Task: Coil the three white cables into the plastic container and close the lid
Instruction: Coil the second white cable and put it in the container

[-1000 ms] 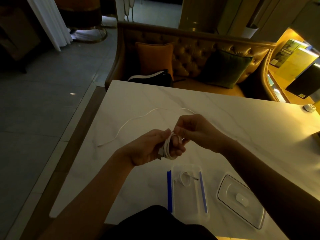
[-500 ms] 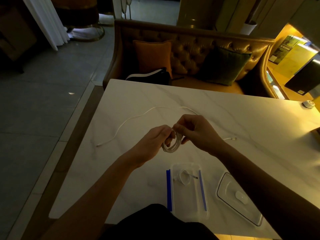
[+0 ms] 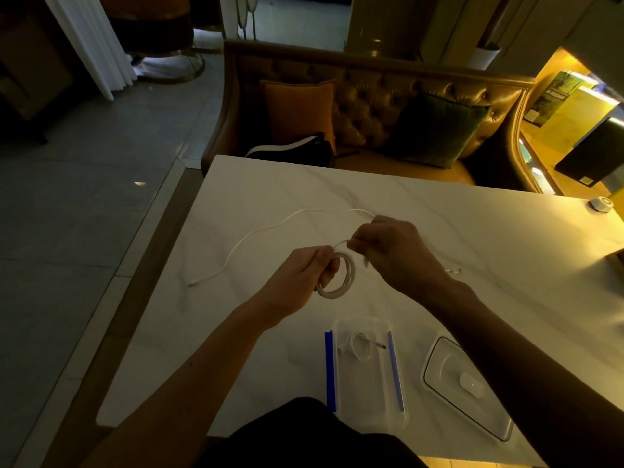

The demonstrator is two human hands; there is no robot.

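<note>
Looking like a cafe or hotel-lounge seating nook. A white marble-top table (image 3: 270,204) is standing as the landmark. Behind the table, a tufted brown-gold leather bench (image 3: 371,106) is running along its far edge, carrying an orange cushion (image 3: 297,109), a dark green cushion (image 3: 435,130) and a black bag (image 3: 293,152) (white stripe on it). Left of the table, a grey tiled floor (image 3: 84,197) is stretching away toward a white curtain (image 3: 91,42) and a chair on a gold ring base (image 3: 169,62). Right of the table, a warmly lit shelf is displaying printed brochures (image 3: 567,99).

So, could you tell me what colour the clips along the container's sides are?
The clips are blue, clearest in the head view.
</note>
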